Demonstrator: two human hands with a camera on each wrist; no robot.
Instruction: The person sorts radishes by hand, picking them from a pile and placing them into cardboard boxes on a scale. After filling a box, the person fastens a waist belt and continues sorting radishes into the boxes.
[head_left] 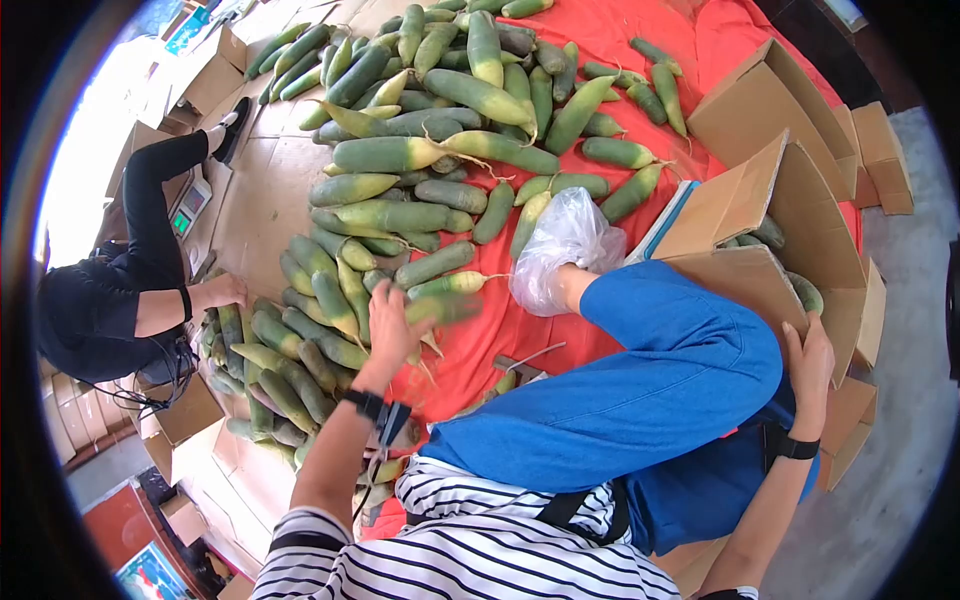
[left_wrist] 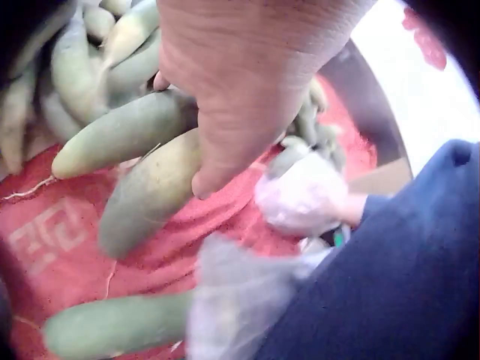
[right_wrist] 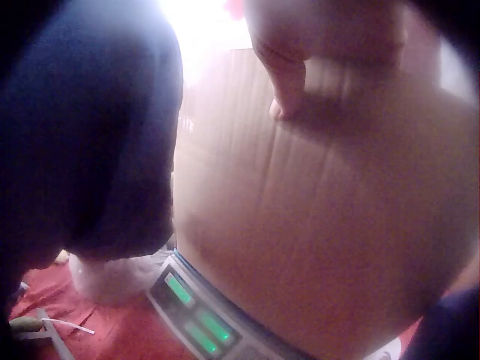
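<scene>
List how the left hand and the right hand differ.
The left hand grips a radish; the right hand holds the wall of a box.

The left hand is beside the pile; the right hand is apart from it, across the blue-trousered leg.

Both wear dark wristbands.

Dark-green vegetables [head_left: 385, 154] fading to yellow-green, red cloth [head_left: 455, 375] with pale markings, blue trousers [head_left: 600, 400], black-and-white striped shirt [head_left: 490, 550]; tan cardboard box [head_left: 725, 210], translucent whitish plastic bag [head_left: 570, 240], green-lit scale display [right_wrist: 215, 325], black wristband [head_left: 797, 448]
</scene>
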